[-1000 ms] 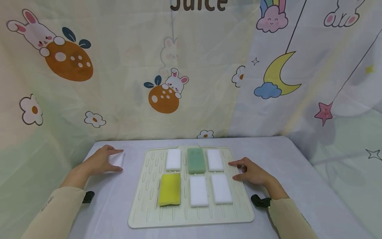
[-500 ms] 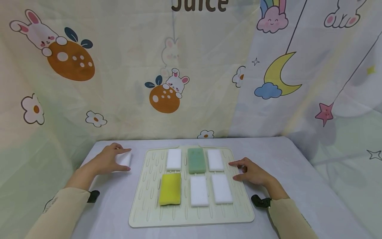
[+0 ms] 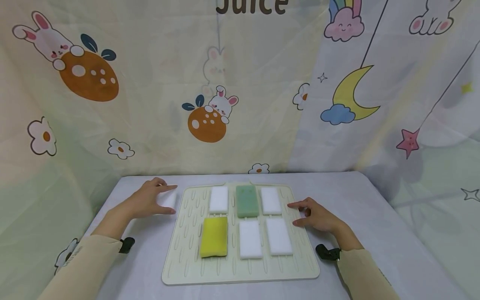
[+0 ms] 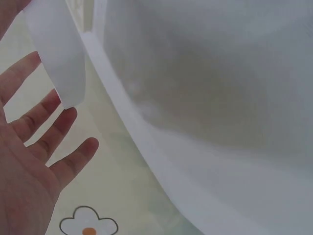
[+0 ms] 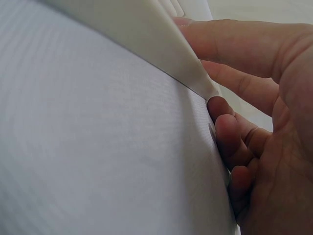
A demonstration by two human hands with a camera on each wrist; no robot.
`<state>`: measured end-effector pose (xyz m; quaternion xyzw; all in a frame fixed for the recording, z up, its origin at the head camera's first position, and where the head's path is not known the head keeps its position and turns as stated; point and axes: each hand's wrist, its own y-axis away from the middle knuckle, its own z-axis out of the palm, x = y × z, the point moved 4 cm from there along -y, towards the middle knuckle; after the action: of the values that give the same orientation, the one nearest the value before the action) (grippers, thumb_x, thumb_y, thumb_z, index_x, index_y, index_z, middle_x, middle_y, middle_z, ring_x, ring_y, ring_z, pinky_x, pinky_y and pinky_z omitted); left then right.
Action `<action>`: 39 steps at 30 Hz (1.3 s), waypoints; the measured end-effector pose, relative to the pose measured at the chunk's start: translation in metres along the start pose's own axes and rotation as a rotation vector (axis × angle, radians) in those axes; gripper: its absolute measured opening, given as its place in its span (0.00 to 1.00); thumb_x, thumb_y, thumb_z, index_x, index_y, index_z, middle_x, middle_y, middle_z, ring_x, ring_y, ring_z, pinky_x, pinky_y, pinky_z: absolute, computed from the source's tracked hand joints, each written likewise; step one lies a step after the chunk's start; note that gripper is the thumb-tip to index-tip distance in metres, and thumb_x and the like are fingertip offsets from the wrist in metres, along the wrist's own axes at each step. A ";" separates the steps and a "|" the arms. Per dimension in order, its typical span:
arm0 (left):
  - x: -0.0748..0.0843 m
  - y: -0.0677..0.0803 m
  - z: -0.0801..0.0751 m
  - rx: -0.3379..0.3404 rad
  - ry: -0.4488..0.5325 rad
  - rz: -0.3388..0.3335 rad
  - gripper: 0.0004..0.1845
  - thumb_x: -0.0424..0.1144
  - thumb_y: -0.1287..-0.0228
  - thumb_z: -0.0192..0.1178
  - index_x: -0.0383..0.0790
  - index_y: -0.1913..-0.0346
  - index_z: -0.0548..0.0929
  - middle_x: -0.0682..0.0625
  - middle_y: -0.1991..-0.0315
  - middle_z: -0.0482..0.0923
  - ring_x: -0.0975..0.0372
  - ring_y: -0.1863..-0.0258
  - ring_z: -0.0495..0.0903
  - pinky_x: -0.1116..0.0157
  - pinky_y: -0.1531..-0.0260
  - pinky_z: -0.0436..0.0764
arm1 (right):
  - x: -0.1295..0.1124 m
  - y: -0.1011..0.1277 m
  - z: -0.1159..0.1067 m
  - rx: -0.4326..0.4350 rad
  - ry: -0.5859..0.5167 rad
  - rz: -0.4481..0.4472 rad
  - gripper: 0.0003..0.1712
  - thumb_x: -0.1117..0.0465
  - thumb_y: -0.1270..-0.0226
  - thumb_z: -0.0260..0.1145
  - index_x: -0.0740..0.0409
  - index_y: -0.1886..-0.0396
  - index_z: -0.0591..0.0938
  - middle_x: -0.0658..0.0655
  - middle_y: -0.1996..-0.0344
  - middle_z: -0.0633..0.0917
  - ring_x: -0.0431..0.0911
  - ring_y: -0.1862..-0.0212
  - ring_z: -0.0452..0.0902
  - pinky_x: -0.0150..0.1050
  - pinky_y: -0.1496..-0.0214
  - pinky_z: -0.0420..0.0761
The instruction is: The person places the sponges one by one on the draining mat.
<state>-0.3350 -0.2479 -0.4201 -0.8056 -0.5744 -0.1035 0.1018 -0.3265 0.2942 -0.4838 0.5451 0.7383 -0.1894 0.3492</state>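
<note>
The left hand (image 3: 148, 203) pinches a white sponge (image 3: 168, 200) just off the mat's (image 3: 187, 258) left edge, half hidden by the fingers. The right hand (image 3: 316, 218) rests with its fingers loosely curled on the mat's right edge, thumb tucked out of sight. Grey cloth covers the table (image 3: 375, 216), with a cartoon curtain (image 3: 150, 83) behind.

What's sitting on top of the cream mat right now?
On the cream mat: four white sponges, a green sponge and a yellow sponge. The right hand covers part of its right edge.
</note>
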 end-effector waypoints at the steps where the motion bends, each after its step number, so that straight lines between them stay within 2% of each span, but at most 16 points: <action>1: 0.002 0.000 0.000 -0.003 0.005 0.001 0.49 0.63 0.53 0.79 0.48 0.27 0.77 0.38 0.35 0.71 0.42 0.37 0.70 0.40 0.40 0.76 | 0.000 0.000 0.000 -0.001 0.001 -0.001 0.38 0.52 0.43 0.81 0.50 0.31 0.81 0.59 0.51 0.71 0.49 0.56 0.62 0.37 0.57 0.66; 23: 0.035 -0.019 0.022 -0.032 0.041 0.022 0.51 0.64 0.53 0.79 0.50 0.25 0.74 0.40 0.33 0.70 0.44 0.34 0.68 0.41 0.36 0.76 | 0.001 0.000 -0.001 -0.006 0.005 -0.020 0.38 0.52 0.42 0.80 0.50 0.31 0.81 0.59 0.52 0.71 0.49 0.57 0.62 0.36 0.57 0.66; 39: 0.053 -0.032 0.038 -0.060 0.021 0.032 0.52 0.67 0.52 0.77 0.53 0.24 0.72 0.42 0.32 0.70 0.46 0.34 0.69 0.44 0.37 0.77 | 0.000 0.000 0.000 0.000 0.006 -0.010 0.38 0.52 0.43 0.81 0.50 0.31 0.81 0.59 0.52 0.71 0.48 0.57 0.62 0.36 0.59 0.66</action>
<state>-0.3468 -0.1789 -0.4406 -0.8162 -0.5571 -0.1276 0.0850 -0.3262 0.2943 -0.4836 0.5421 0.7420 -0.1893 0.3460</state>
